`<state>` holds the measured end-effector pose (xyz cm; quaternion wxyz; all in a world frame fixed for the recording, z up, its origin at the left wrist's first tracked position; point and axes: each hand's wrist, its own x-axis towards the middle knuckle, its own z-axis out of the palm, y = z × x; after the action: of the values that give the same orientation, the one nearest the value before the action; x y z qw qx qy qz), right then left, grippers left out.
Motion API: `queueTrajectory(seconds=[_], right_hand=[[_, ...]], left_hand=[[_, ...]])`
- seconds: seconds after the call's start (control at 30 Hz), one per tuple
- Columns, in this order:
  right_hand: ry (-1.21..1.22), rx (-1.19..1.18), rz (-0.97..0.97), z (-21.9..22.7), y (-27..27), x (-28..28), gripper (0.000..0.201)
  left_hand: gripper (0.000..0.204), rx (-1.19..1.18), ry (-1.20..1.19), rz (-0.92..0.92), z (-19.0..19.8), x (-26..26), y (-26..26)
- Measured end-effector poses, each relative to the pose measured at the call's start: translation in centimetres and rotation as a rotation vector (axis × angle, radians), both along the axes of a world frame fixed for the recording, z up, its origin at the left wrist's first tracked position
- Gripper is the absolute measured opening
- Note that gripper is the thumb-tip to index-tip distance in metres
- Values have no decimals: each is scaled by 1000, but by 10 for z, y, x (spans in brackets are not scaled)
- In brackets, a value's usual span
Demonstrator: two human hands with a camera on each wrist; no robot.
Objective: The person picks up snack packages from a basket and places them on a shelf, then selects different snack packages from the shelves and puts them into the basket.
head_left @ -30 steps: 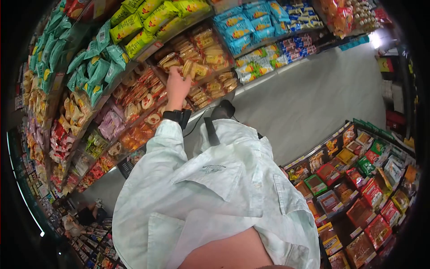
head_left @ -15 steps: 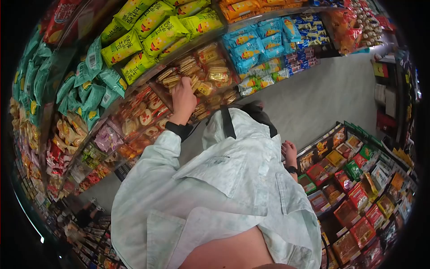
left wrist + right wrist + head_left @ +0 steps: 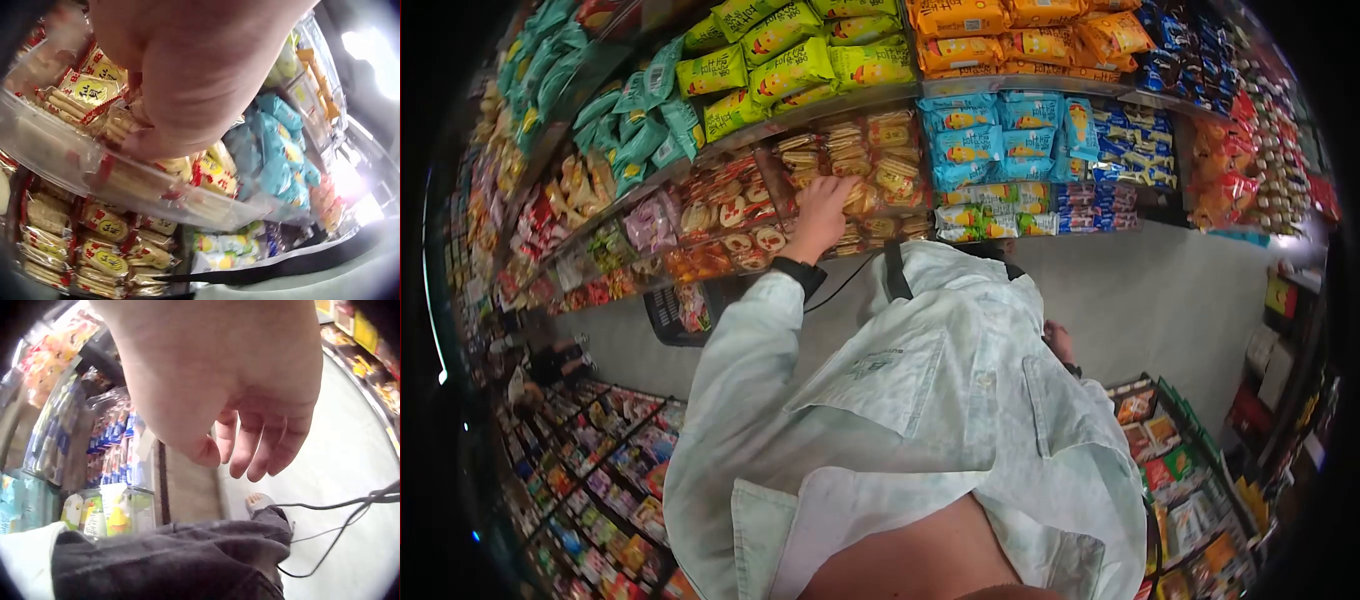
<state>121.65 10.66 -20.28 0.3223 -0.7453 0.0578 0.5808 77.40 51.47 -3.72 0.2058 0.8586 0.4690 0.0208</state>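
Note:
My left hand (image 3: 822, 215) reaches into a clear-walled shelf bin of wrapped rice crackers (image 3: 897, 180). In the left wrist view, the thumb of that hand (image 3: 200, 81) and its fingers pinch a small clear-wrapped cracker packet (image 3: 115, 124), with the fingertips partly hidden behind the palm. Other red-and-gold cracker packets (image 3: 94, 90) lie right around it. By my side hangs my right hand (image 3: 231, 381), fingers loosely curled and holding nothing; the head view shows only a bit of this right hand (image 3: 1057, 342) past the jacket.
Green snack bags (image 3: 790, 70), orange bags (image 3: 1040, 45) and blue bags (image 3: 965, 140) fill neighbouring bins. A clear plastic bin wall (image 3: 56, 147) runs just below my left hand. A dark basket (image 3: 668, 318) stands on the floor at left. Cables (image 3: 337, 503) hang near my right hand.
My view has swung round, bringing the orange bags fully in. My left hand stays among the crackers. The right hand appeared beside the jacket half a second ago and hangs there now.

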Motion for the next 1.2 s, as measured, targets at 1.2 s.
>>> queueTrajectory(seconds=[1.2], right_hand=[[-161, -94, -194, 60, 21, -62, 22]], left_hand=[[34, -14, -235, -10, 2, -15, 56]])
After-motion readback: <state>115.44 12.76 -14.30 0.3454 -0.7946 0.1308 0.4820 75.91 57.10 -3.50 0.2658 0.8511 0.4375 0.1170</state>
